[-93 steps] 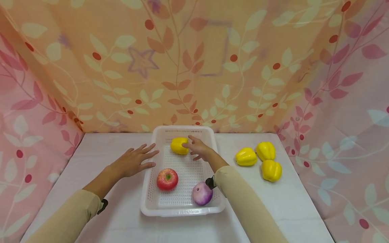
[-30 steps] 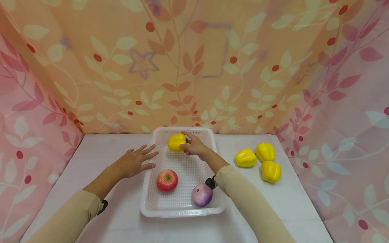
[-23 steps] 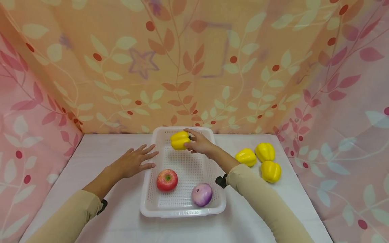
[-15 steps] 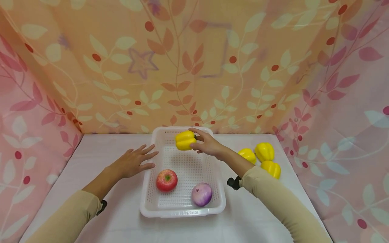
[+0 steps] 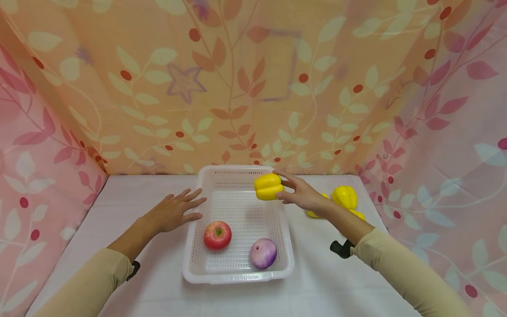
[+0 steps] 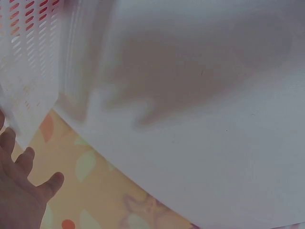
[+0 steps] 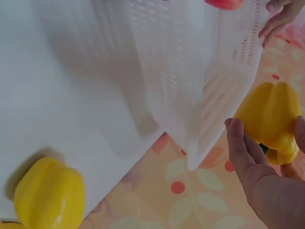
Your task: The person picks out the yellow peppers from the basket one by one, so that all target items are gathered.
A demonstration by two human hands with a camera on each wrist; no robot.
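Note:
My right hand (image 5: 303, 193) grips a yellow bell pepper (image 5: 268, 187) by its stem end, above the right rim of the white basket (image 5: 237, 278). In the right wrist view the pepper (image 7: 271, 114) sits between the thumb and fingers of the right hand (image 7: 274, 191). Beside the basket's left rim, my left hand (image 5: 170, 212) is held with fingers spread and nothing in it; the left wrist view shows this hand (image 6: 21, 191) near the basket wall (image 6: 33, 71). Inside the basket lie a red apple (image 5: 218, 235) and a purple-white round vegetable (image 5: 263, 253).
More yellow peppers lie on the white table (image 5: 317, 281) to the right: one (image 5: 345, 197) shows well, others are partly behind the right forearm. A pepper (image 7: 50, 195) also shows in the right wrist view. Patterned cloth (image 5: 237, 88) stands behind the table and at both sides.
The right hand took hold of the pepper in the basket, lifted it and carried it rightward to the right rim. The right forearm now covers part of the table peppers. The left hand stayed put.

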